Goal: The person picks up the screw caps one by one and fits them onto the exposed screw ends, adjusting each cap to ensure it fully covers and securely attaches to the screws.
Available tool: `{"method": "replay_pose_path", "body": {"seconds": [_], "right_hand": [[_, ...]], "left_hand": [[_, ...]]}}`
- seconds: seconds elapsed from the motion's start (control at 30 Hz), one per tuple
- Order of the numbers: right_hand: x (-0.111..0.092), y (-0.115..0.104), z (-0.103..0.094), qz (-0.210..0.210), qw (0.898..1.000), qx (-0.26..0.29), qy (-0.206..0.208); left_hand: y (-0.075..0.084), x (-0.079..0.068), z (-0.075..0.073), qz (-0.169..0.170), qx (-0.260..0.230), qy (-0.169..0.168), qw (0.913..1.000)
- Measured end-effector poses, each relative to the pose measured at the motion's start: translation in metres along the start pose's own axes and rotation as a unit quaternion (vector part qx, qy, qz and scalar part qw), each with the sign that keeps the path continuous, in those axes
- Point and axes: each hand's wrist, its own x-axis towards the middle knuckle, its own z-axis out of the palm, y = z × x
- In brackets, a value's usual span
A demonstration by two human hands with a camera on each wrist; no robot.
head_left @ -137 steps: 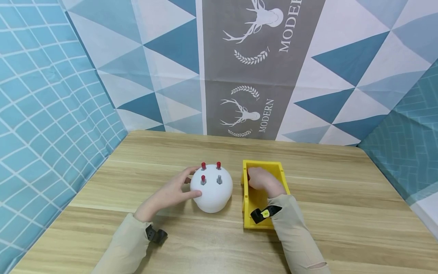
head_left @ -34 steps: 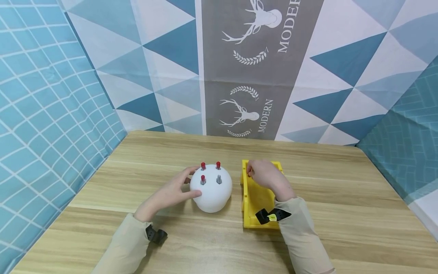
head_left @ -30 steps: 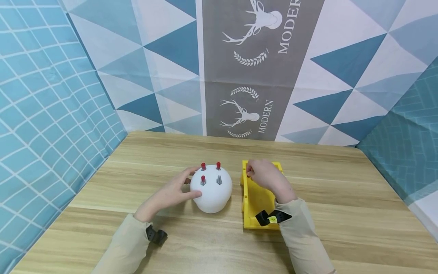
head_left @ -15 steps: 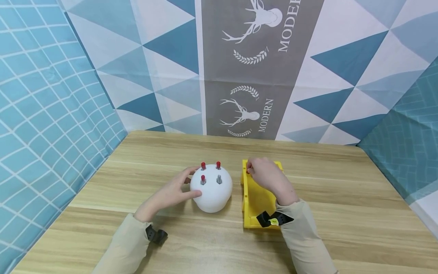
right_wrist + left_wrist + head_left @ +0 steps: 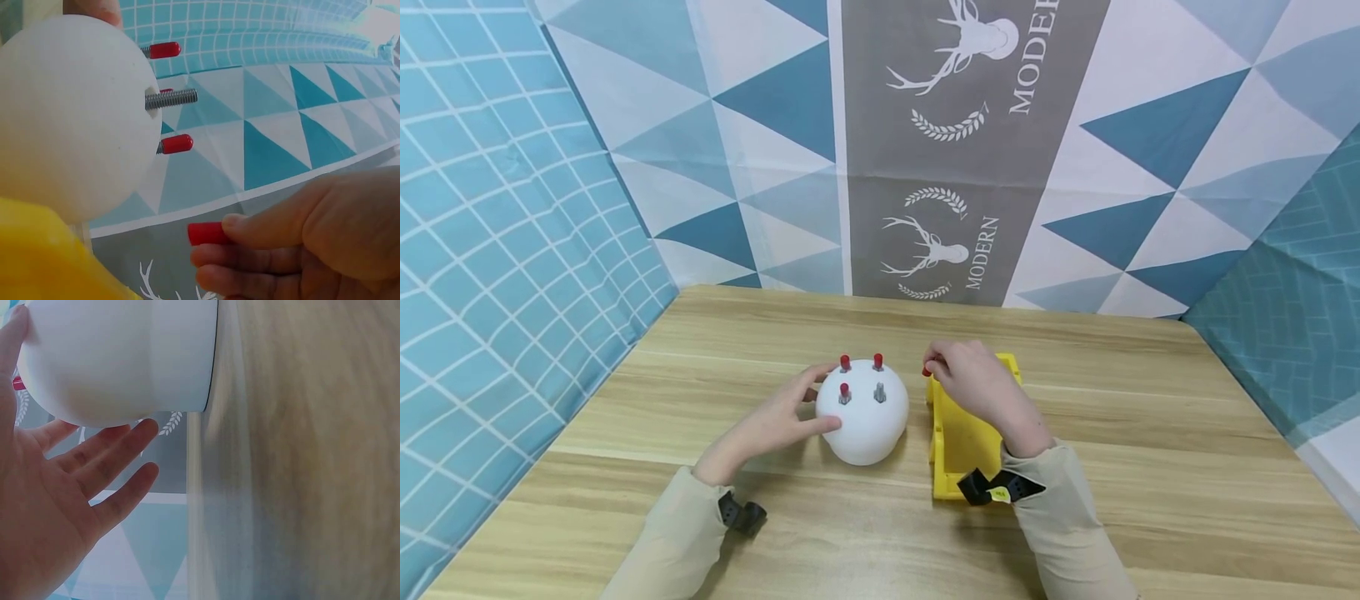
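A white rounded dome stands on the table, threaded metal studs rising from its top. Three studs wear red caps; the front-right stud is bare metal. My left hand lies along the dome's left side, its thumb on the front, fingers fairly straight and spread in the left wrist view. Between thumb and fingers, my right hand pinches a loose red cap, tubular, with one end showing. That hand is above the left rim of a yellow bin, to the dome's right.
The yellow bin stands just right of the dome, partly covered by the right forearm. Wood-grain tabletop surrounds both. A patterned cloth backdrop rises behind the table's far edge, and blue tiled cloth borders the left.
My right hand was down inside the yellow bin; it has risen and shifted left to the bin's rim with a red cap in its pinch. The left hand and dome have stayed put.
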Motion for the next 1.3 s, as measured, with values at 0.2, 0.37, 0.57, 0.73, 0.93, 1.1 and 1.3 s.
{"method": "replay_pose_path", "body": {"seconds": [0.2, 0.37, 0.57, 0.73, 0.93, 1.1, 1.3], "right_hand": [[0.0, -0.007, 0.001, -0.02, 0.999, 0.025, 0.021], [0.0, -0.01, 0.004, -0.041, 0.998, 0.036, 0.041], [0.0, -0.017, 0.008, -0.054, 0.997, 0.042, 0.04], [0.001, -0.02, 0.012, -0.065, 0.995, 0.056, 0.043], [-0.001, -0.024, 0.012, -0.071, 0.994, 0.069, 0.048], [-0.001, -0.025, 0.013, -0.086, 0.992, 0.077, 0.052], [-0.002, -0.028, 0.014, -0.085, 0.991, 0.092, 0.044]], "left_hand": [[0.0, 0.0, 0.0, -0.001, 0.006, 0.001, 1.0], [0.001, 0.0, 0.0, -0.001, 0.006, 0.001, 1.0], [0.002, 0.0, -0.001, 0.005, 0.005, 0.003, 1.0], [0.002, 0.001, 0.0, 0.006, 0.016, 0.006, 0.9998], [0.001, 0.001, 0.0, 0.008, 0.017, 0.007, 0.9998], [0.001, 0.001, 0.0, 0.009, 0.017, 0.007, 0.9998], [0.001, 0.001, 0.0, 0.009, 0.019, 0.008, 0.9997]]}}
